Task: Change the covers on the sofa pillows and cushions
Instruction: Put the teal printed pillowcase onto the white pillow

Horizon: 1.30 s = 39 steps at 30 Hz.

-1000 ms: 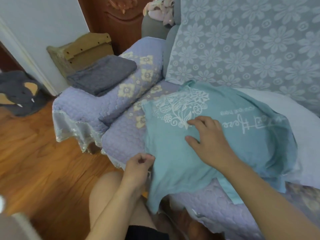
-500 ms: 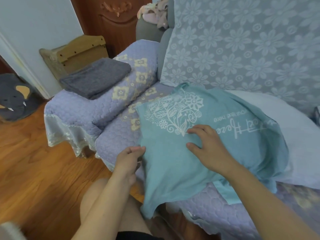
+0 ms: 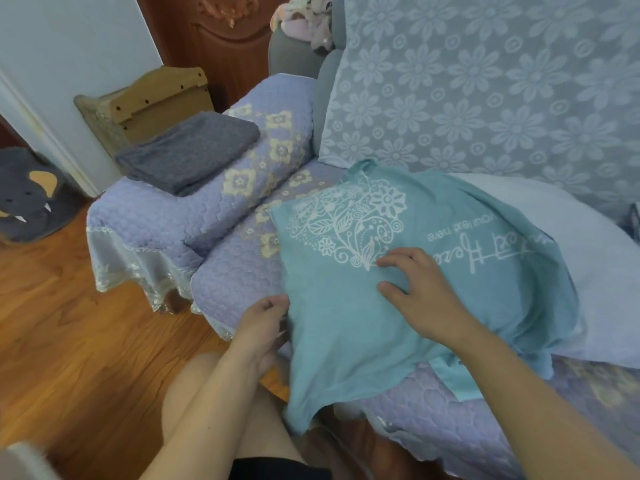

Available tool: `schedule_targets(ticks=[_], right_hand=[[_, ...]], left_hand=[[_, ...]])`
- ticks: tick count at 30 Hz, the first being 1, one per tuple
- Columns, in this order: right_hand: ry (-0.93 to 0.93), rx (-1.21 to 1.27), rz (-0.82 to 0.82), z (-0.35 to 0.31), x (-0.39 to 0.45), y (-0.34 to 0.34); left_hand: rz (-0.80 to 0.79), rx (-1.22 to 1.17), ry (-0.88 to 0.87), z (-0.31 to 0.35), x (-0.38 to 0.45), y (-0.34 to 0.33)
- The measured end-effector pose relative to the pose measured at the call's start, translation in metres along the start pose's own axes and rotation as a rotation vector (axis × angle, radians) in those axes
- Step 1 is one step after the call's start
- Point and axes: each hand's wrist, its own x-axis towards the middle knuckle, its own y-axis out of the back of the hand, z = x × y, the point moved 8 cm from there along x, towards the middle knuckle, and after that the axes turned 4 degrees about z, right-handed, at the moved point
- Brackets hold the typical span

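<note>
**Two hands on the teal pillow cover at the sofa's front edge**

At the far left, a grey elephant cushion (image 3: 29, 195) lies on the wooden floor (image 3: 69, 323) beside the white wall. Next to it a wooden box (image 3: 152, 98) stands behind the sofa arm. On this arm, which has a purple quilted cover (image 3: 145, 223), rests a folded grey cloth (image 3: 188, 152).

In the middle, the left hand (image 3: 263, 327) is at the left edge of the teal pillow cover (image 3: 346, 327). Its fingers are curled toward the cloth, but I cannot tell if they really pinch it. The teal pillow cover lies on the sofa seat, near the front edge, and one corner hangs down over the edge. It has a white flower print and white letters.

The right hand (image 3: 422, 296) presses flat on top of the teal pillow cover, fingers spread and relaxed, grasping nothing. Behind it stands the back cushion (image 3: 485, 81) with a pale flower pattern. At the right, a white pillow (image 3: 595, 271) lies partly under the teal pillow cover.
</note>
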Motion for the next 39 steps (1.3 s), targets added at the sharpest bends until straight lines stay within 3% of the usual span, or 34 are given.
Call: schedule_targets(ticks=[8,10,12,14,17,22,24,26,28,30,32,35,39], right_hand=[[-0.018,0.032,0.017,0.006,-0.002,-0.001],[-0.014,0.032,0.022,0.007,-0.002,-0.003],[-0.018,0.038,0.042,0.01,-0.001,-0.001],[-0.057,0.047,0.061,0.012,0.0,0.0],[-0.115,0.083,0.034,0.013,-0.001,-0.001],[-0.033,0.039,-0.026,0.009,-0.013,0.004],[0.002,-0.067,0.061,0.008,-0.017,0.018],[-0.01,-0.262,0.313,0.021,-0.016,0.054],[-0.23,-0.357,0.485,0.053,-0.013,0.099],[-0.55,-0.27,0.407,0.088,-0.014,0.123],[-0.714,-0.185,0.309,0.111,-0.017,0.128],[-0.705,-0.085,0.249,0.108,-0.015,0.125],[-0.559,0.1,0.139,0.08,-0.007,0.109]], left_hand=[[0.067,0.006,-0.091,0.013,-0.003,0.029],[0.004,-0.088,-0.092,0.025,-0.012,0.026],[-0.158,-0.237,-0.056,0.038,-0.034,0.0],[-0.242,-0.174,-0.077,0.038,-0.052,-0.032],[-0.151,0.041,-0.259,0.031,-0.049,-0.048],[-0.17,-0.145,-0.122,0.012,-0.035,-0.036],[-0.189,-0.062,-0.053,0.003,-0.035,-0.034],[-0.199,0.129,0.011,0.0,-0.032,-0.032],[-0.229,0.358,-0.044,0.011,-0.026,-0.035],[-0.296,0.472,-0.152,0.028,-0.027,-0.048],[-0.335,0.499,-0.24,0.043,-0.029,-0.062],[-0.328,0.457,-0.353,0.057,-0.025,-0.074],[-0.419,0.29,-0.385,0.066,-0.027,-0.074]])
